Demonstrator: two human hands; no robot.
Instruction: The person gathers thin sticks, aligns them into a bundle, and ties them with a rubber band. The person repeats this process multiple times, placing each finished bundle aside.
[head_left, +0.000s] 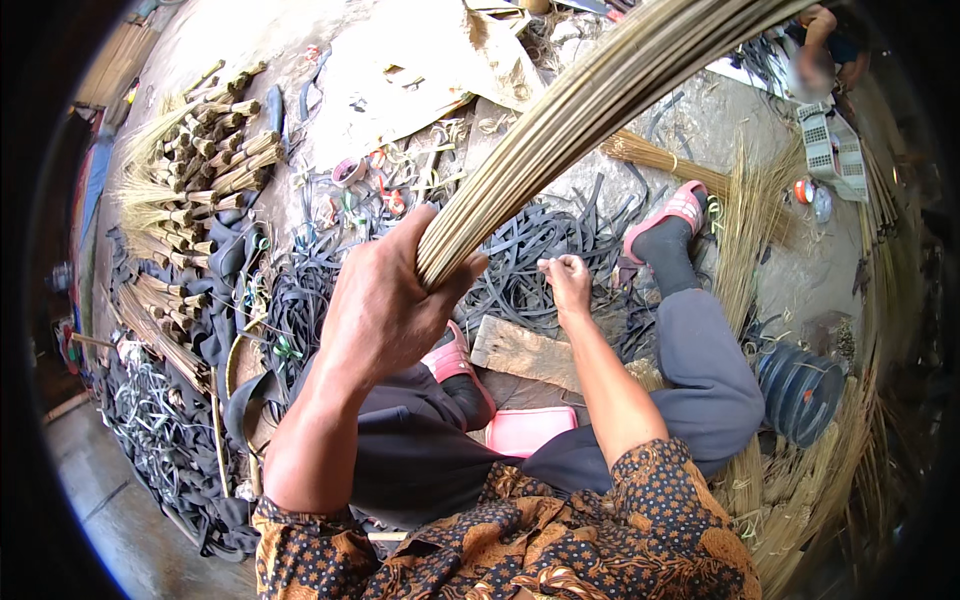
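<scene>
My left hand point(385, 285) is wrapped round the lower end of a thick bundle of thin, pale sticks point(560, 135). The bundle slants up to the right and runs out of the top edge of the picture. To its right, over a heap of dark rubber strips point(530, 250), is my right hand point(568, 287), apart from the bundle. Its fingers are curled in; whether anything small is between them I cannot make out. Below it a worn wooden board point(528, 352) lies between my feet.
Several tied stick bundles point(200, 160) are stacked at the left, above tangled strips point(165, 440). Loose sticks point(745, 230) and a dark ribbed plastic container point(800, 393) are at the right. A pink pad point(530, 432) lies by my legs. Another person point(818, 50) is at the far right.
</scene>
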